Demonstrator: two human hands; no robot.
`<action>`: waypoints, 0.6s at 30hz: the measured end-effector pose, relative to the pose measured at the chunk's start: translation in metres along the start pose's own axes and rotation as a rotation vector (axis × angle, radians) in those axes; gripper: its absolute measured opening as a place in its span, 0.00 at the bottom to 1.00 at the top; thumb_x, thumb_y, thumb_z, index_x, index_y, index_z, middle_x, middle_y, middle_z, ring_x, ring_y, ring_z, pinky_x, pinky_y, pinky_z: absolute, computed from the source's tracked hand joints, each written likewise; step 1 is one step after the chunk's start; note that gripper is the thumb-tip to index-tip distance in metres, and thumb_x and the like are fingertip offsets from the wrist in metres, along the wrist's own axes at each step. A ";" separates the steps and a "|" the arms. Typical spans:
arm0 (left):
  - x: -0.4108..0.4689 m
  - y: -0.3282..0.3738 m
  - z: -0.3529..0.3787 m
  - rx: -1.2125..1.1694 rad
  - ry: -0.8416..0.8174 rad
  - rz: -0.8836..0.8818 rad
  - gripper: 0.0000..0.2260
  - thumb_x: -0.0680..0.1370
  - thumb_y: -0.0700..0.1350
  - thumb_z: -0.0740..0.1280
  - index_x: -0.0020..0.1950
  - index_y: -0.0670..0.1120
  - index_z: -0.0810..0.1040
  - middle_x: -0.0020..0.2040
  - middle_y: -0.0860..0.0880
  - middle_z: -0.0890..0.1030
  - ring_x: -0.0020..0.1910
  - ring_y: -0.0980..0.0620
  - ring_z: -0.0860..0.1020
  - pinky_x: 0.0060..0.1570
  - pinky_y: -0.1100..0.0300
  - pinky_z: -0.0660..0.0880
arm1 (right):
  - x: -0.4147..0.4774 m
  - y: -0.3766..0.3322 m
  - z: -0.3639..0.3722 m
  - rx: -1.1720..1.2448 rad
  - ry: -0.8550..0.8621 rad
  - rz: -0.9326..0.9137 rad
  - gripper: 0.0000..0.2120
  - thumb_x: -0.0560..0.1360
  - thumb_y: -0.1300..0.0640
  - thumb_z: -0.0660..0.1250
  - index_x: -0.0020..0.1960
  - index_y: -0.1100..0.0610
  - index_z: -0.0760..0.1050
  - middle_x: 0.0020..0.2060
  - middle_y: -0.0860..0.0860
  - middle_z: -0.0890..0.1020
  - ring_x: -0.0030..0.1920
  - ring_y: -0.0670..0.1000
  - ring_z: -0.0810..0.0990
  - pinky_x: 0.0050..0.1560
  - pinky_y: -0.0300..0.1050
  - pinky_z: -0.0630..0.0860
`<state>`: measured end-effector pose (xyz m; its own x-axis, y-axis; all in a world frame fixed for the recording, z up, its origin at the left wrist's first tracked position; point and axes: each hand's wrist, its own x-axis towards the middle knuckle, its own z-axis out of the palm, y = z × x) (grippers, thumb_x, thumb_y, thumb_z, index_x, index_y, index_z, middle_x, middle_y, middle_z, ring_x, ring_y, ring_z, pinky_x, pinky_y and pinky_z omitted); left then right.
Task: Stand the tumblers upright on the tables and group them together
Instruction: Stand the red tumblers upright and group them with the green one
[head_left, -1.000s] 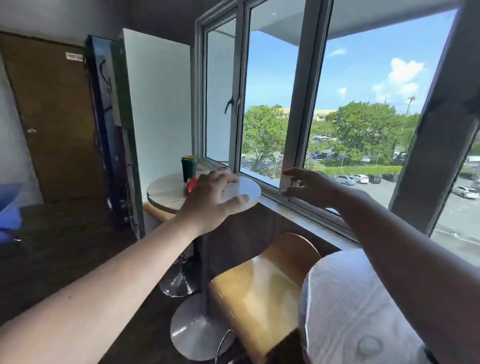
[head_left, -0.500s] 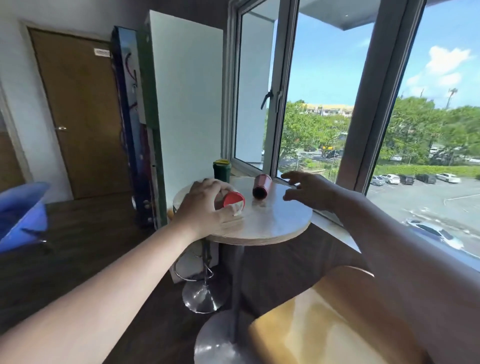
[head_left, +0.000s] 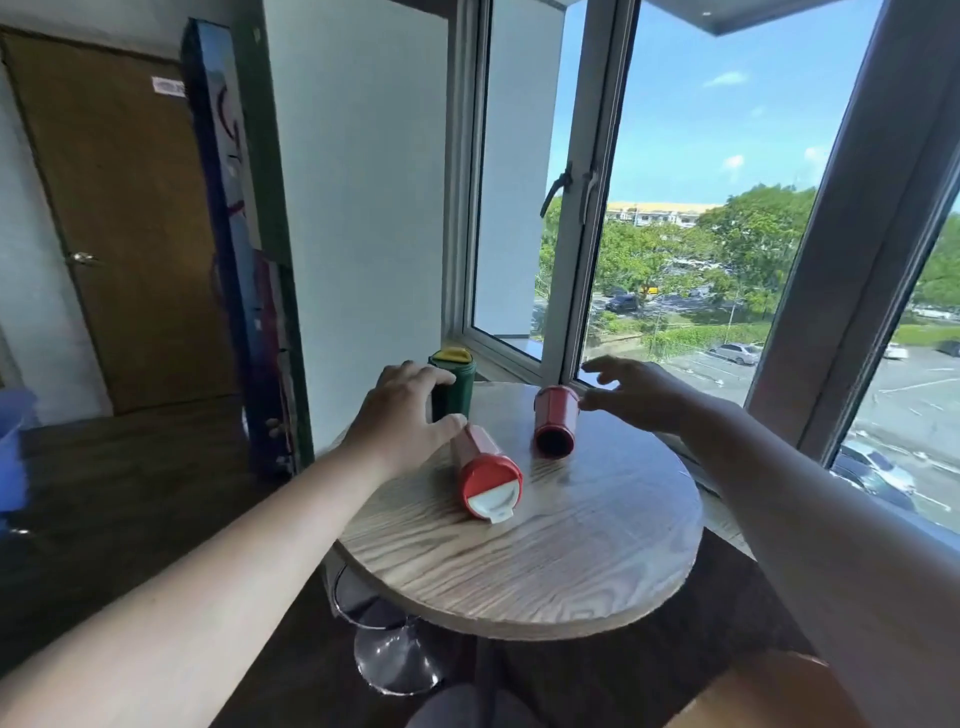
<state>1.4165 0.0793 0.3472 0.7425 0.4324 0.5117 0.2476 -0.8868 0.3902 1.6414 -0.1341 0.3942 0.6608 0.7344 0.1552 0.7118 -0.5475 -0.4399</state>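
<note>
Two red tumblers lie on their sides on the round wooden table (head_left: 545, 571). The nearer red tumbler (head_left: 485, 473) points its red and white lid toward me; my left hand (head_left: 402, 415) hovers open over its far end, thumb touching it. The farther red tumbler (head_left: 556, 421) lies with its dark base toward me, and my right hand (head_left: 639, 389) is open beside it, fingertips at its far end. A green tumbler (head_left: 452, 382) with a yellow lid stands upright at the table's far edge, partly behind my left hand.
A large window (head_left: 675, 208) with a sill runs along the right. A white panel (head_left: 358, 208) and a blue board (head_left: 234, 260) stand behind the table, and a brown door (head_left: 114, 218) is at the left. A chrome stool base (head_left: 395, 660) sits under the table. A wooden seat (head_left: 753, 696) is at bottom right.
I have come closer to the round table, which now fills the middle of the view. My left hand has slid off the nearer red tumbler's lid to its far end; my right hand reached the farther one.
</note>
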 end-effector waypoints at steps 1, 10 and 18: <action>0.014 -0.011 0.007 -0.003 -0.010 0.006 0.25 0.76 0.55 0.71 0.72 0.49 0.74 0.69 0.48 0.76 0.72 0.47 0.67 0.68 0.51 0.67 | 0.012 0.002 0.005 -0.006 0.010 0.023 0.31 0.74 0.40 0.71 0.74 0.49 0.71 0.67 0.55 0.79 0.64 0.57 0.79 0.58 0.49 0.73; 0.134 -0.102 0.063 -0.109 -0.161 -0.083 0.45 0.72 0.56 0.77 0.81 0.40 0.59 0.78 0.40 0.68 0.76 0.40 0.65 0.72 0.48 0.66 | 0.106 0.020 0.042 0.039 0.095 0.354 0.35 0.73 0.37 0.72 0.72 0.56 0.72 0.63 0.59 0.80 0.54 0.61 0.82 0.54 0.54 0.80; 0.176 -0.161 0.121 -0.680 -0.446 -0.211 0.50 0.66 0.49 0.83 0.81 0.44 0.59 0.73 0.49 0.74 0.74 0.48 0.71 0.64 0.66 0.69 | 0.150 0.029 0.088 0.029 -0.033 0.553 0.26 0.73 0.37 0.69 0.50 0.62 0.81 0.42 0.58 0.84 0.43 0.57 0.85 0.47 0.52 0.85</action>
<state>1.5832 0.2784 0.2819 0.9345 0.3463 0.0819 0.0853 -0.4414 0.8932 1.7398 -0.0047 0.3270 0.9259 0.3533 -0.1333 0.2541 -0.8441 -0.4722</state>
